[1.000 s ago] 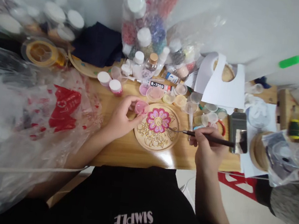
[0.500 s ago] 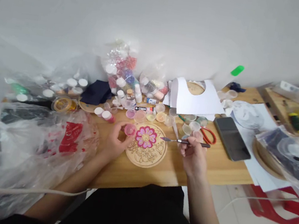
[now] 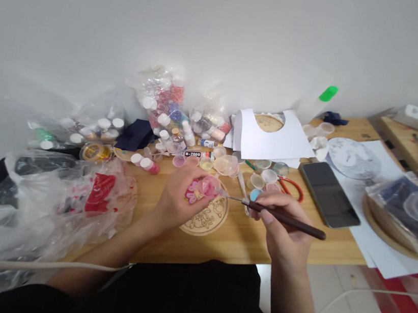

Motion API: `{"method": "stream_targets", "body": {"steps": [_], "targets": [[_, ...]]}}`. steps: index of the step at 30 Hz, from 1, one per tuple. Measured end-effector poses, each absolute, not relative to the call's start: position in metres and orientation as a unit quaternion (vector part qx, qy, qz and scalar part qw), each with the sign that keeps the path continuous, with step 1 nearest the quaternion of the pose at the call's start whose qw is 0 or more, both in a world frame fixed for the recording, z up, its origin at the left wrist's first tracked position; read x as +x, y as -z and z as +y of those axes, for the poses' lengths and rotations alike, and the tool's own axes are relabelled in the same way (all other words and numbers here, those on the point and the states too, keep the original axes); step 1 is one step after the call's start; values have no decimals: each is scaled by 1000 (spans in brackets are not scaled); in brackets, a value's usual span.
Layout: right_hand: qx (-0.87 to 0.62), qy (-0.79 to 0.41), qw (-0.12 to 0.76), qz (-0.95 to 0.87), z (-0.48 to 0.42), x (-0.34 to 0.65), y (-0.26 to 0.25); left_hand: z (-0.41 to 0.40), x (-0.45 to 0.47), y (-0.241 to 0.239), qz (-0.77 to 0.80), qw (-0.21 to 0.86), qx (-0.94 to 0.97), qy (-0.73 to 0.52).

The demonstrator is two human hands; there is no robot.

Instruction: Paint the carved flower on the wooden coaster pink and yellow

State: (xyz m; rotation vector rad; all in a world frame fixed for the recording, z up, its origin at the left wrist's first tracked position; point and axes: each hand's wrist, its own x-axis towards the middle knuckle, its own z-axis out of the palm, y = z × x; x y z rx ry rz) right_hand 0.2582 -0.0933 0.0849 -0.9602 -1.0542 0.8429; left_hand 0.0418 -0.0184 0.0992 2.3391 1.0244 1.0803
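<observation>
Pinched in my left hand (image 3: 180, 196) is a small clear cup (image 3: 209, 185) with pink stuff inside, raised over a round wooden board (image 3: 205, 225). The board carries a pink painted flower (image 3: 191, 195), partly covered by my hand, and carved leaf-like outlines below it. A palette knife (image 3: 285, 220) with a dark handle is held in my right hand (image 3: 288, 228). Its thin metal blade points left and its tip is at the cup's right rim; whether it touches the contents I cannot tell.
Behind the board stand several small cups (image 3: 227, 165) and a B-7000 glue tube (image 3: 196, 154). Pink-filled bottles (image 3: 149, 165) lie left of them. Red-handled scissors (image 3: 295, 190) and a phone (image 3: 329, 194) are on the right. Crumpled plastic bags (image 3: 48, 207) cover the left side.
My left hand has moved right with the cup, now over the flower. The palette knife's handle has swung down to the right, and its blade tip has come to the cup.
</observation>
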Motion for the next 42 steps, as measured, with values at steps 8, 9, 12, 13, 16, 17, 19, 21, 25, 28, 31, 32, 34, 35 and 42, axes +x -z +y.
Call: {"method": "stream_targets", "body": {"steps": [8, 9, 12, 13, 16, 17, 19, 21, 25, 28, 31, 32, 34, 35, 42], "targets": [[-476, -357, 623, -508, -87, 262, -94, -15, 38, -100, 367, 187, 832, -372], [-476, -355, 620, -513, -87, 262, -95, -14, 37, -99, 363, 183, 833, -375], [-482, -351, 610, -521, -85, 263, -97, -12, 35, -97, 358, 166, 834, -386], [-484, -349, 608, -524, -85, 263, -97, -12, 34, -96, 358, 159, 834, -388], [-476, -341, 606, -538, -84, 264, -96, -11, 33, -94, 359, 151, 833, -393], [-472, -338, 605, -546, -84, 264, -95, -11, 32, -93, 359, 152, 832, -395], [-463, -329, 602, -561, -84, 264, -96, -11, 31, -91, 366, 160, 826, -398], [-460, -314, 601, -572, -84, 264, -98, -11, 30, -89, 373, 168, 818, -405], [-468, -306, 614, -557, -84, 261, -104, -10, 26, -87, 381, 174, 808, -414], [-468, -359, 644, -488, -81, 253, -107, -11, 22, -88, 377, 178, 802, -428], [-462, -412, 681, -392, -71, 241, -110, -13, 21, -91, 374, 217, 785, -444], [-458, -430, 688, -364, -67, 237, -110, -14, 20, -92, 378, 237, 774, -448], [-448, -467, 693, -316, -60, 229, -111, -16, 20, -93, 383, 272, 754, -458], [-445, -485, 692, -297, -56, 226, -111, -17, 19, -92, 385, 282, 747, -463], [-463, -533, 664, -248, -47, 203, -107, -20, 10, -90, 400, 269, 740, -470]]}}
